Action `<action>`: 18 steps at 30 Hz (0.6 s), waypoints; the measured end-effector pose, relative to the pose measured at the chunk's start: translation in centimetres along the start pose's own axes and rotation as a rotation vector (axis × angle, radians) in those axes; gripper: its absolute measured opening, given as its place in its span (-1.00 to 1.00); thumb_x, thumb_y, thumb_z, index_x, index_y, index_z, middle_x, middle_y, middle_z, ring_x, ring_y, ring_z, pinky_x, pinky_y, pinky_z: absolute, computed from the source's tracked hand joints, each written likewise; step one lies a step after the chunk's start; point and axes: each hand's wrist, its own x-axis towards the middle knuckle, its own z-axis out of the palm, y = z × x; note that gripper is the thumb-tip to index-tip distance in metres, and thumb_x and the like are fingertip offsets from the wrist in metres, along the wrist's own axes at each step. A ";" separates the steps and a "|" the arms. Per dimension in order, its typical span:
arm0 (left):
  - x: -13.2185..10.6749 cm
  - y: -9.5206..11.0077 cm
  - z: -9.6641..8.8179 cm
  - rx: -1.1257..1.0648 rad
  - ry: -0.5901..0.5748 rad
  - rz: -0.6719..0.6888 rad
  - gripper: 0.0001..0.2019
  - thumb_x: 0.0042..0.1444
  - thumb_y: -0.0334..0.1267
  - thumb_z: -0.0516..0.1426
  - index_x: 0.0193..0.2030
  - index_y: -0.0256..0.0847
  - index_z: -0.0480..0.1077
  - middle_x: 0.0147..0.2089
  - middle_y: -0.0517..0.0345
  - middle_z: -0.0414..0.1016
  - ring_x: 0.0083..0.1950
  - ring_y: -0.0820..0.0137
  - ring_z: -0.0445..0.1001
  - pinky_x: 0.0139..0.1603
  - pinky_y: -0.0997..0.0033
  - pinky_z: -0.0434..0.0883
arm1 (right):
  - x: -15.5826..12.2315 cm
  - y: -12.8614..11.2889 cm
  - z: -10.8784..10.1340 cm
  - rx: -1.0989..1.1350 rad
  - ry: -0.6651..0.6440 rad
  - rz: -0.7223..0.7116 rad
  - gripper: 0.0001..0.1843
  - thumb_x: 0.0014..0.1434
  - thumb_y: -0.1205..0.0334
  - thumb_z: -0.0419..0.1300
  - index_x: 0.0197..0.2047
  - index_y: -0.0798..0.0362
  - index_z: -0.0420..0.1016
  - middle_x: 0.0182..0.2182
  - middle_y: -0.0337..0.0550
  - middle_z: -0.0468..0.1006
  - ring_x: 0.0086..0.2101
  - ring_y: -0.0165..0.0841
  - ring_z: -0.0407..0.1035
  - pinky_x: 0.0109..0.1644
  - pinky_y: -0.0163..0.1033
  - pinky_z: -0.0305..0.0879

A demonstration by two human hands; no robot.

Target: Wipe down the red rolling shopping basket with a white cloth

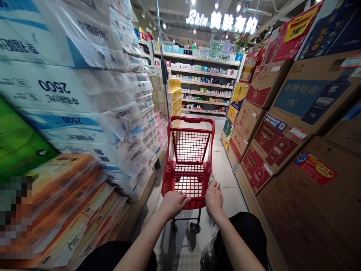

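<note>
A small red shopping cart (189,150) stands in a store aisle right in front of me, its wire basket holding nothing I can see. My left hand (173,203) is closed over the near rim of the cart on the left side. My right hand (213,197) grips the same rim at its right corner, and a bit of pale material shows at its fingertips. A thin metal pole (162,56) rises from the cart's far left side.
Stacked packs of tissue paper (84,86) wall the aisle on the left. Brown cardboard cartons (296,124) are piled along the right. Shelves of small products (203,79) close the far end under a lit sign. The tiled floor (225,169) runs ahead.
</note>
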 end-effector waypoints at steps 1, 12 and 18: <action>-0.3 0.0 -0.1 -0.008 0.004 0.011 -0.47 0.28 0.07 -0.29 -0.30 -0.16 0.38 -0.25 0.06 0.52 -0.21 0.32 0.47 -0.26 0.37 0.27 | 0.2 -0.1 -0.3 -0.002 -0.030 0.015 -0.60 0.21 0.50 -0.25 0.02 0.27 0.27 -0.12 0.33 0.40 -0.17 -0.16 0.45 -0.18 -0.17 0.35; -1.5 0.6 -0.4 -0.041 -0.018 0.004 -0.52 0.28 0.05 -0.28 -0.32 -0.14 0.33 -0.24 0.12 0.51 -0.23 0.34 0.48 -0.32 0.41 0.28 | 4.5 -1.3 -0.8 -0.023 -0.067 0.011 -0.73 0.24 0.45 -0.14 -0.05 0.23 0.27 -0.15 0.23 0.41 -0.25 -0.23 0.50 -0.27 -0.24 0.36; -1.5 -0.2 -0.1 -0.019 -0.008 -0.012 -0.51 0.28 0.05 -0.28 -0.30 -0.13 0.35 -0.24 0.11 0.51 -0.21 0.31 0.49 -0.31 0.39 0.29 | 0.2 -1.0 -0.5 -0.070 -0.041 -0.017 -0.69 0.27 0.44 -0.23 -0.09 0.20 0.29 -0.19 0.23 0.44 -0.32 -0.24 0.52 -0.33 -0.25 0.36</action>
